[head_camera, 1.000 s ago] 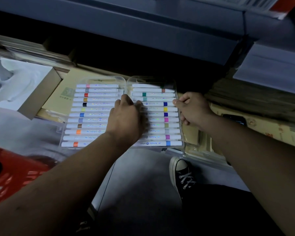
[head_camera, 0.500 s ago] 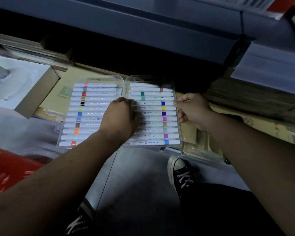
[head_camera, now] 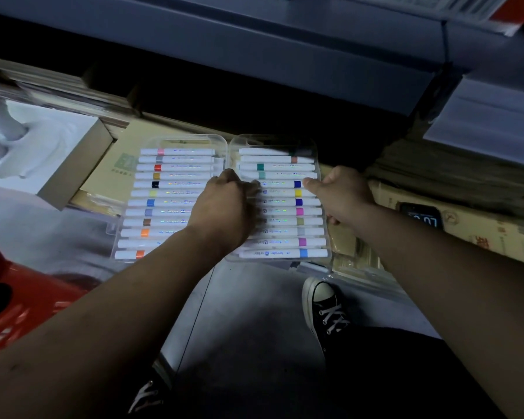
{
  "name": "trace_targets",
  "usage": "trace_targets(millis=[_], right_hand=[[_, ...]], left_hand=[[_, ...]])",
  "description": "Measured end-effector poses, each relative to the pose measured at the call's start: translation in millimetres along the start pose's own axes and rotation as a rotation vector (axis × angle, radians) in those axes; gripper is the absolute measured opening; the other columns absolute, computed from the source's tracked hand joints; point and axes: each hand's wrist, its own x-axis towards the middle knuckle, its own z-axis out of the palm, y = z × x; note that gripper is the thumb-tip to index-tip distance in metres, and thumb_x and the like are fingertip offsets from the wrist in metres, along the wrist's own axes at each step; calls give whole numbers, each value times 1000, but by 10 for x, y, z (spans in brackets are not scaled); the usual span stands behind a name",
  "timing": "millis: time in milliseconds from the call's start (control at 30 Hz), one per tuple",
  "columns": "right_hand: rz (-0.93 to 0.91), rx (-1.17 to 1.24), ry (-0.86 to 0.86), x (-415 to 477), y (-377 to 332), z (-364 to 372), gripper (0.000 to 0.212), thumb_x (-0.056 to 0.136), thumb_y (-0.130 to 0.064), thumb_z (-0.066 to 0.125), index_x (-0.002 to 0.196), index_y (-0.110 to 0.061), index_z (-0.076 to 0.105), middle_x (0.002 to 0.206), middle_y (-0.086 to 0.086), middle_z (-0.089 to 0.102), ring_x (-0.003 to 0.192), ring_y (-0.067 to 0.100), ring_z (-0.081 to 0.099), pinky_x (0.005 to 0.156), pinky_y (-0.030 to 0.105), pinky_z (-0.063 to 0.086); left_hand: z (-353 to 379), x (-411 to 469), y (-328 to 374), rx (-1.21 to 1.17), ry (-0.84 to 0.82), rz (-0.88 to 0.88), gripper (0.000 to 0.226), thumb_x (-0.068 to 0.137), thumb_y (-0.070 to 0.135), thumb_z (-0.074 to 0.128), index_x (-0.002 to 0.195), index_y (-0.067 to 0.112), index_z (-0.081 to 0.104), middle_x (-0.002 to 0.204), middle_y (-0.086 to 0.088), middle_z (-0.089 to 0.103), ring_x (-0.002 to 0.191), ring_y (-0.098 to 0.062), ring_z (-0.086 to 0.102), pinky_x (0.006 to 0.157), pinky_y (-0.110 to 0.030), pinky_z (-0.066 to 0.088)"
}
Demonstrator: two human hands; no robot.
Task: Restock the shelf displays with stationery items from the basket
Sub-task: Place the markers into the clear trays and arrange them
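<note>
Two clear plastic cases of white markers with coloured bands lie side by side on the low shelf's front edge. The left marker case (head_camera: pixel 167 201) sits over tan packets. The right marker case (head_camera: pixel 285 207) lies next to it. My left hand (head_camera: pixel 227 207) has curled fingers over the seam between the two cases, gripping the right case's left edge. My right hand (head_camera: pixel 339 192) pinches that case's right edge with thumb on top. The red basket (head_camera: pixel 18 300) shows at the lower left.
A white-and-grey box (head_camera: pixel 43 152) stands left of the cases. Tan packets (head_camera: pixel 466 234) and stacked paper (head_camera: pixel 454 173) fill the shelf to the right. A dark shelf board (head_camera: pixel 254 49) overhangs above. My black sneaker (head_camera: pixel 324 309) stands on the grey floor below.
The right marker case has slid a little farther back onto the shelf between my hands. Both hands keep the same hold.
</note>
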Motion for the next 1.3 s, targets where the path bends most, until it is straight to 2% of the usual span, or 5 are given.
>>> trace_targets(millis=[333,633,800,1000,1300], right_hand=[[29,-85,-195,-166,-70,-100,37,97,-42,60,82,-9,54,56,16,66,41,26,60,45,27,49],[26,-76,-183,-183,-89,-89,35,98,-41,60,83,-10,51,57,16,64,42,26,59,47,30,52],[61,-79,-192,-176,-115,-86,35,98,-40,60,88,-8,51,58,16,62,42,25,56,48,29,52],[73,-91,-198,-192,-136,-93,37,99,-41,59,95,-5,54,61,17,63,40,23,55,47,26,49],[88,-97,-155,-215,-159,-61,39,99,-42,60,85,-7,49,59,15,61,43,24,55,47,28,49]], left_hand=[[-68,-45,71,-192,146,-152,33,94,10,57,125,9,68,121,-7,63,73,-17,64,69,-10,46],[-89,100,85,-398,152,-296,29,93,13,69,121,9,69,110,-5,72,85,-6,68,70,-4,46],[-125,140,-47,-687,132,-425,24,74,23,84,94,15,75,91,-3,78,84,-21,76,88,-41,61],[-146,149,113,-351,-22,-366,27,90,26,73,114,18,67,118,-3,67,102,-25,67,75,-24,46],[-86,144,217,-981,61,-418,6,92,5,73,96,1,71,76,-11,70,62,-19,70,70,-38,64]])
